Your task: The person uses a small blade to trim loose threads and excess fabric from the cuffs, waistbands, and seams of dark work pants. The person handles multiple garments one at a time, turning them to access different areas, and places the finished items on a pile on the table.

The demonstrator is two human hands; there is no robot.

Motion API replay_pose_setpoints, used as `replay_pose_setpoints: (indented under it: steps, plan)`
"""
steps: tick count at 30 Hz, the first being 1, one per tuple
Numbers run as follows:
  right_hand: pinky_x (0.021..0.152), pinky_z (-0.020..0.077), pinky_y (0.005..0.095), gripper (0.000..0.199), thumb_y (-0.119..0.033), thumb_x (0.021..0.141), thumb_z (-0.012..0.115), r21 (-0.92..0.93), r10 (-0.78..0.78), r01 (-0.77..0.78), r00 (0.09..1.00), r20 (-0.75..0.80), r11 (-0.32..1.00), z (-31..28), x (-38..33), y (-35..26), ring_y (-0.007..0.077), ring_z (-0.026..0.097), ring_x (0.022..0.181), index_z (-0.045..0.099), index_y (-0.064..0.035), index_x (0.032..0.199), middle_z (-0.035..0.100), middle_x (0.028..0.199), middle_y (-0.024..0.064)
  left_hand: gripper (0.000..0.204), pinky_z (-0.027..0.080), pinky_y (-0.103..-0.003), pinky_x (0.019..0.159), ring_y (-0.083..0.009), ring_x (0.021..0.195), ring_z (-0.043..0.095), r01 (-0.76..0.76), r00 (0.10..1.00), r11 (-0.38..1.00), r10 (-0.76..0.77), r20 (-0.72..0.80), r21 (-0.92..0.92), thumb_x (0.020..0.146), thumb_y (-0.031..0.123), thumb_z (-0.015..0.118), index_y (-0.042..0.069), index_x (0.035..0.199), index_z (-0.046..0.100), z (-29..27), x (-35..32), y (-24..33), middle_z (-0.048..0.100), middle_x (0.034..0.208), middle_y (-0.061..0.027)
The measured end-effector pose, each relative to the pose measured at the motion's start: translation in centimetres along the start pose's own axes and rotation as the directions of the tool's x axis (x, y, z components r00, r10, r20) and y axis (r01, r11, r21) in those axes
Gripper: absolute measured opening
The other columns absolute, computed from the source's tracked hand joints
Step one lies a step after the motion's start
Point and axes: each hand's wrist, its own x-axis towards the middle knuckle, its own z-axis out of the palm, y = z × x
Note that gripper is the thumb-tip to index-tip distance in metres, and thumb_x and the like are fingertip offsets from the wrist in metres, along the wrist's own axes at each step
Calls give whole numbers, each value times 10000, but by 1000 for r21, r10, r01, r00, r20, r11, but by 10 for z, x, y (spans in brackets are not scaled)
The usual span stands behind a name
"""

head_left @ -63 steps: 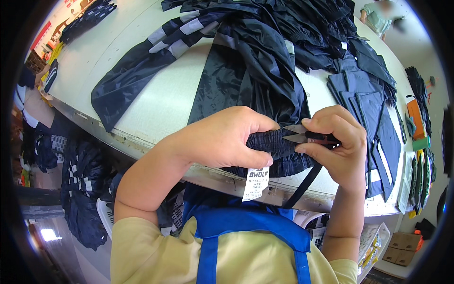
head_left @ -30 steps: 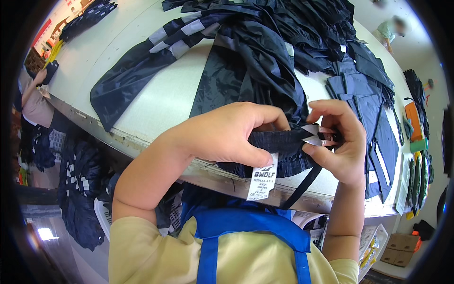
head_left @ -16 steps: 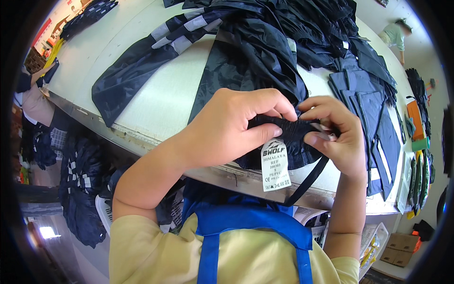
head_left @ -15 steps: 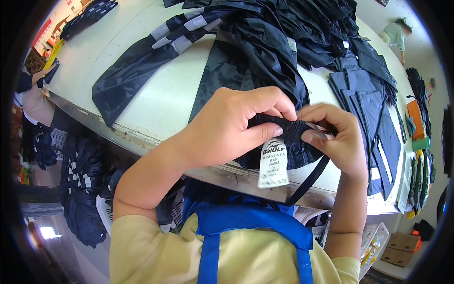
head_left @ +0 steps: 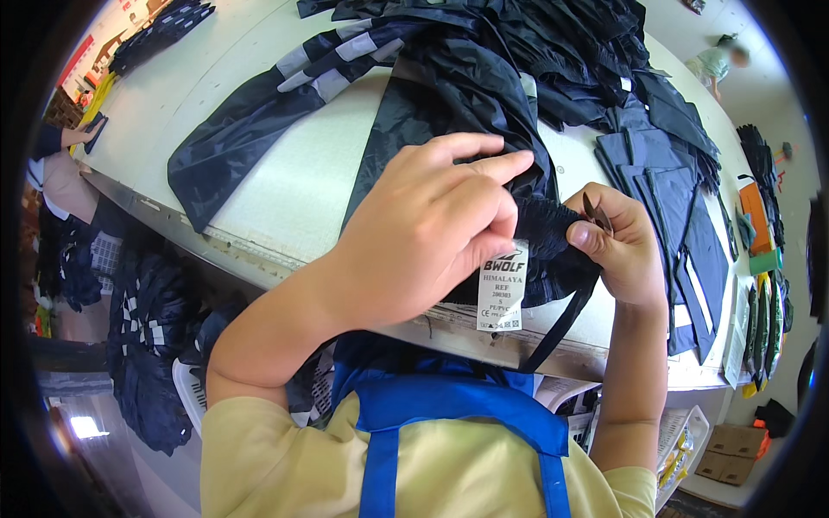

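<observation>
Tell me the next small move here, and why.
Perhaps the right hand should turn the snips toward the gathered black elastic: their tips point up past it, while the left hand is beside the white label, apart from the blades.

The pale yellow shirt (head_left: pixel 298 462) has short sleeves (head_left: pixel 246 425), one on each side of the bright blue apron (head_left: pixel 466 413). Two flat blue straps (head_left: pixel 379 479) join the apron near its top corners.
</observation>
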Motion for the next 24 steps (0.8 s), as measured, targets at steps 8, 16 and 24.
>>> replay_pose_setpoints:
  steps: [8, 16, 24]
  plan:
    - [595, 301, 166, 155, -137, 812, 703, 105, -23, 26, 999, -29, 994, -2, -3, 10, 11, 380, 654, 596, -26, 827, 493, 720, -67, 282, 161, -496, 1087, -387, 1280, 393, -97, 941, 974, 156, 301, -203, 689, 369, 735, 110, 727, 630, -40, -18, 15, 546, 1272, -181]
    - [588, 312, 168, 149, -94, 802, 704, -21, -96, 96, 995, -40, 995, 2, -8, 5, 22, 408, 659, 592, -4, 842, 532, 740, -43, 490, 458, -301, 873, -192, 987, 609, 411, 912, 852, -385, 143, -325, 732, 78, 717, 45, 1185, 534, 0, -7, -1, 642, 1044, -125]
    - [546, 417, 214, 242, 156, 637, 581, -511, -449, 360, 892, -58, 780, 19, -23, -5, 107, 520, 623, 608, 2, 822, 599, 763, 59, 280, 445, -346, 648, -264, 748, 598, 136, 987, 991, -137, 84, 10, 620, 65, 761, 67, 817, 562, 18, 0, 9, 618, 829, -63]
